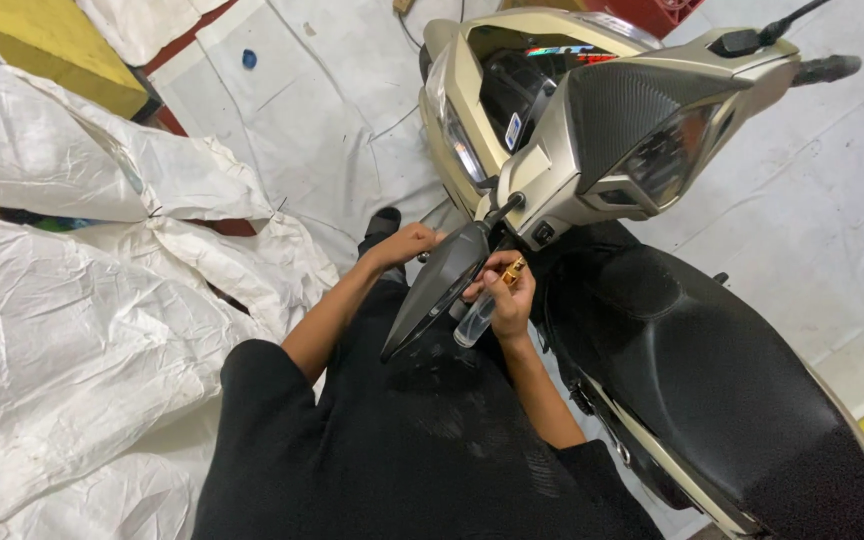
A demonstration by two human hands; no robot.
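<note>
Black scooter mirror point(439, 287) centre; left hand point(407, 243) clenched at its 11 o'clock edge; right hand point(508, 296) at 3 o'clock grasping clear gold-capped bottle point(480, 313).

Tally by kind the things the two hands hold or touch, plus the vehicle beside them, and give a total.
Scooter: 1
Mirror, at the left hand: 1
Clear bottle with gold cap, in the right hand: 1
Total: 3
</note>
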